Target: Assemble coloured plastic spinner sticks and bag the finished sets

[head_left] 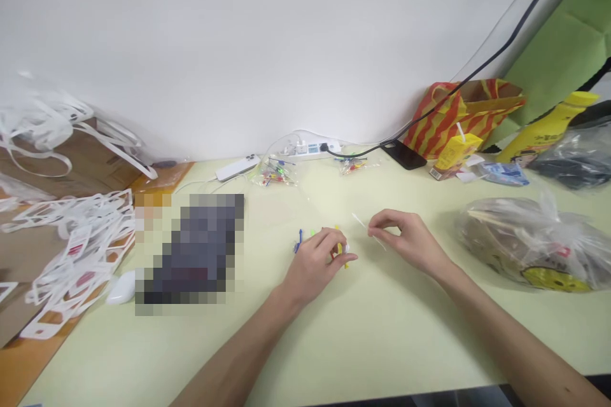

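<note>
Looks like the sorting/bundling stage of some small-parts job, going by what the hands are doing. The left hand, just below the middle of the frame, is curled down on the table over a little cluster of colored pieces (yellow, blue and green bits poking out, too small to say exactly what they are). The right hand, just beside it toward the right, has its thumb and forefinger pinched shut on a thin white strip. The two hands are near each other but not touching.

The strip's long axis runs diagonally, with its free end pointing to the upper left and the other end trailing to the lower right under the fingers.

My guess for the next move: bring the strip across to the cluster, which calls for a steady pinch and the left hand keeping the bits from scattering.
</note>
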The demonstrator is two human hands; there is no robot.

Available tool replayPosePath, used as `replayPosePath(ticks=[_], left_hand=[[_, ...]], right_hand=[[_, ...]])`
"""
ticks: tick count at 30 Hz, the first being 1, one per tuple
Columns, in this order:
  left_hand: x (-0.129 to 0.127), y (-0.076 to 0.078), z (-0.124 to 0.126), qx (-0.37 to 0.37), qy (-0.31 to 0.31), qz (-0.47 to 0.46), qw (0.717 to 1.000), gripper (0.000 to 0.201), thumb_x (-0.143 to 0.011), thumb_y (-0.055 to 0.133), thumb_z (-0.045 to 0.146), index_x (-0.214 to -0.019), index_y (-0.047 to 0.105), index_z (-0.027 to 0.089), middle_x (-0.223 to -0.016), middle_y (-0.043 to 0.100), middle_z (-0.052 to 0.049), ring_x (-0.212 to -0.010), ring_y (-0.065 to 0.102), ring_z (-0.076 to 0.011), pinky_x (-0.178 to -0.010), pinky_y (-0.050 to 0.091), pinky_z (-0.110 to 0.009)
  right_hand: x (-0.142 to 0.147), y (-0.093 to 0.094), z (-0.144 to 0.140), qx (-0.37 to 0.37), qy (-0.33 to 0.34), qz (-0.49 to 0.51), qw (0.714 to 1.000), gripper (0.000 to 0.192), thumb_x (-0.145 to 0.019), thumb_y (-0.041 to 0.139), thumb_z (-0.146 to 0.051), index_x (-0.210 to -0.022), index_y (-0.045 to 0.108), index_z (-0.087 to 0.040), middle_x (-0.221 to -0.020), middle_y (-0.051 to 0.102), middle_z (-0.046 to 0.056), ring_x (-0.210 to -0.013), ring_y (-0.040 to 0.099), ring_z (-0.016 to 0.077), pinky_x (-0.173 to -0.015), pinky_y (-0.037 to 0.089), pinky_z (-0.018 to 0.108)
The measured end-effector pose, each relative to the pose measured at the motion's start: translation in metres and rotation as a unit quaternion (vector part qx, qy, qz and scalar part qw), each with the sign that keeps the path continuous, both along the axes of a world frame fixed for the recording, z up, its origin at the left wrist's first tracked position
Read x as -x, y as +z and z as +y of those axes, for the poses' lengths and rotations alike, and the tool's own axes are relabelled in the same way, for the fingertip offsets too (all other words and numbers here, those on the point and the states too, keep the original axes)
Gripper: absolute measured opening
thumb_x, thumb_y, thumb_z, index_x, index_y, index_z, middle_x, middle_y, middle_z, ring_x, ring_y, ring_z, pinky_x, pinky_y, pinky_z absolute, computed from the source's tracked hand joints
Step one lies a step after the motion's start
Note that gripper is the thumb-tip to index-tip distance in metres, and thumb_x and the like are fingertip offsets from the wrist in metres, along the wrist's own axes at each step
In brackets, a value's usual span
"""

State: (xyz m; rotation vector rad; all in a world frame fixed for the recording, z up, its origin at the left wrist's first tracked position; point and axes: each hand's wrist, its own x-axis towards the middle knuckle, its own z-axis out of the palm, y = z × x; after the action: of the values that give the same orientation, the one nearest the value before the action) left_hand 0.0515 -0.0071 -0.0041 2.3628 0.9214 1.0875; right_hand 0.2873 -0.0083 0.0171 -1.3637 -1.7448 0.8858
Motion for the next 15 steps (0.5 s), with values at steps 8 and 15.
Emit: replayPosePath(ticks=[8,15], left_hand=[[0.0007,-0.0023,0.0016,-0.022,-0.010,0.002,1.000,0.013,-0.094,0.063,0.029,-0.104,0.063,0.020,-0.097,0.067,-0.004,-0.072,0.065,-0.0110,-0.069,0.058,-0.025],[0.0006,-0.0025,0.0026,-0.036,-0.010,-0.026,0.999,0.018,-0.093,0.064,0.024,-0.112,0.066,0.022,-0.110,0.067,-0.007,-0.090,0.069,-0.0158,-0.078,0.061,-0.029]], right_hand=[[0.0054,0.0001,-0.0007,0.086,0.024,0.155,0.984,0.021,-0.079,0.075,-0.037,-0.084,0.069,-0.019,-0.080,0.071,0.005,-0.079,0.068,0.0216,-0.065,0.048,0.030],[0.0042,-0.0005,-0.0015,0.117,0.004,0.230,0.966,0.027,-0.079,0.078,-0.040,-0.096,0.071,-0.020,-0.086,0.073,0.006,-0.082,0.069,0.0206,-0.069,0.050,0.029]])
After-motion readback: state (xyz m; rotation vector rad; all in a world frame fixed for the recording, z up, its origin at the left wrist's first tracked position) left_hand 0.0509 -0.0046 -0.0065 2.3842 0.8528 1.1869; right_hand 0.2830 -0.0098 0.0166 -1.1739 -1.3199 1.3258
